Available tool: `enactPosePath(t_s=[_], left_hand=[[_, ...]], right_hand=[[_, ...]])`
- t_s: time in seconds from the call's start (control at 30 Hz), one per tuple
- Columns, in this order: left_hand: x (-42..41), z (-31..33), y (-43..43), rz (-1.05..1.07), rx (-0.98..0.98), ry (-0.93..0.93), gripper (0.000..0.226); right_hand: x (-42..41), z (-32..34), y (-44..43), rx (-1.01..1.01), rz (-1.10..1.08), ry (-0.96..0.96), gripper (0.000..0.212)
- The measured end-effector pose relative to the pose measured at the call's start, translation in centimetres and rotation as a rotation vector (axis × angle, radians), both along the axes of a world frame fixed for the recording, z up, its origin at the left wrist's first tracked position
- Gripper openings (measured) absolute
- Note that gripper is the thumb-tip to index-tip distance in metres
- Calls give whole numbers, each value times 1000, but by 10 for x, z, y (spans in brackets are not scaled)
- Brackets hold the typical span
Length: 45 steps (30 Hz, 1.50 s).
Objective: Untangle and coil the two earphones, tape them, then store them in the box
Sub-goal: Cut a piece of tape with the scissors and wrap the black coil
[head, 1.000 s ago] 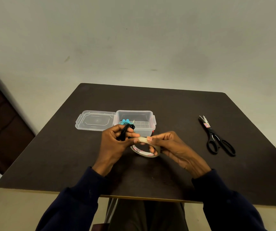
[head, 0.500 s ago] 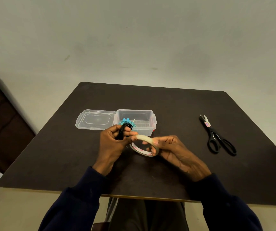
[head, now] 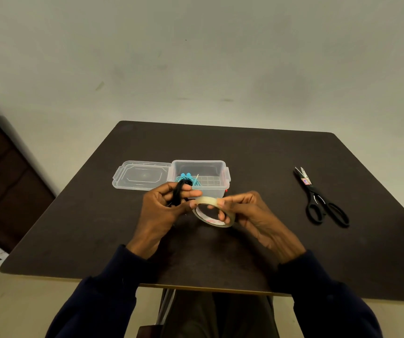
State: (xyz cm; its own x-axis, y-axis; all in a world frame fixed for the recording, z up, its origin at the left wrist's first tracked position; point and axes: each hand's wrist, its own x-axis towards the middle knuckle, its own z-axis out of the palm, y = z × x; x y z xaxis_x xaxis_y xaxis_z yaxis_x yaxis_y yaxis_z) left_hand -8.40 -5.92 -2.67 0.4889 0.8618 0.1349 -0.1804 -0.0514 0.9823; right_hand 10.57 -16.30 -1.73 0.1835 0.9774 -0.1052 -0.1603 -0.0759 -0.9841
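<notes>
Head view: we look down on a dark table (head: 257, 167) with both our hands over its near middle.
Lid (head: 142, 175): clear, lying flat on the table, touching the box's left side.
Left hand (head: 162, 213): our fingers are curled tight around the coiled black earphone (head: 180, 191), which stands up out of the fist; the thumb tip also touches the tape roll.
Box (head: 199, 175): clear and open, just behind our hands, with the coiled blue earphone (head: 187, 179) inside at its left end.
Tape roll (head: 214, 212): held above the table between our hands, tilted.
Right hand (head: 252, 213): our fingers pinch the roll's rim, thumb on top.
Scissors (head: 320, 200): black-handled, blades shut, lying well apart on the right.
</notes>
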Motion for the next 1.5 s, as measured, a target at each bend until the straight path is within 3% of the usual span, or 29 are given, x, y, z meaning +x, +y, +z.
enactPosePath(t_s=[0.17, 0.4, 0.87, 1.0, 1.17, 1.3, 1.5], left_hand=[[10, 1, -8, -14, 112, 62, 38], [8, -5, -5, 35, 10, 26, 43], [6, -12, 2, 37, -76, -1, 47], [4, -14, 4, 35, -116, -28, 45], [1, -15, 7, 32, -191, -79, 45], [-3, -6, 6, 4, -68, -62, 43], [2, -5, 1, 24, 80, 55, 41]], right_hand=[[-5, 6, 4, -21, 25, -104, 47], [-1, -2, -2, 6, 54, 122, 25], [3, -6, -6, 11, 150, 183, 35], [2, -5, -7, 10, 152, 195, 27], [-3, -5, -4, 19, 80, 48, 22], [-8, 6, 2, 6, 28, -124, 27], [-19, 7, 12, -22, 15, -121, 36]])
